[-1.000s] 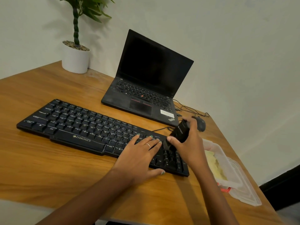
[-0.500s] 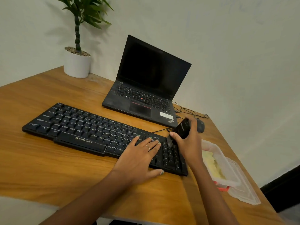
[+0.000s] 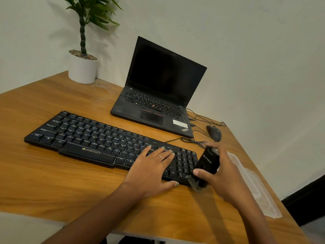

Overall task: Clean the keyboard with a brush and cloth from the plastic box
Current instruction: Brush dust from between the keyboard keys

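Keyboard (image 3: 98,138) lies across the desk (image 3: 52,182) toward its front edge. Left hand (image 3: 151,171) rests flat on the right-hand keys, steadying it. Right hand (image 3: 223,175) grips the brush (image 3: 204,170) — bristles at the keyboard's near right corner. Advice: short, light strokes along key rows — sweep debris off the edge.

- The plastic box (image 3: 233,158) is almost wholly hidden behind the right hand (image 3: 223,175); its contents cannot be seen.
- The brush (image 3: 206,166) bristles are blurred at the keyboard (image 3: 91,138) corner.
- The left hand (image 3: 151,170) covers several keys.
- The potted plant (image 3: 82,69) leaves are cut off by the top edge.
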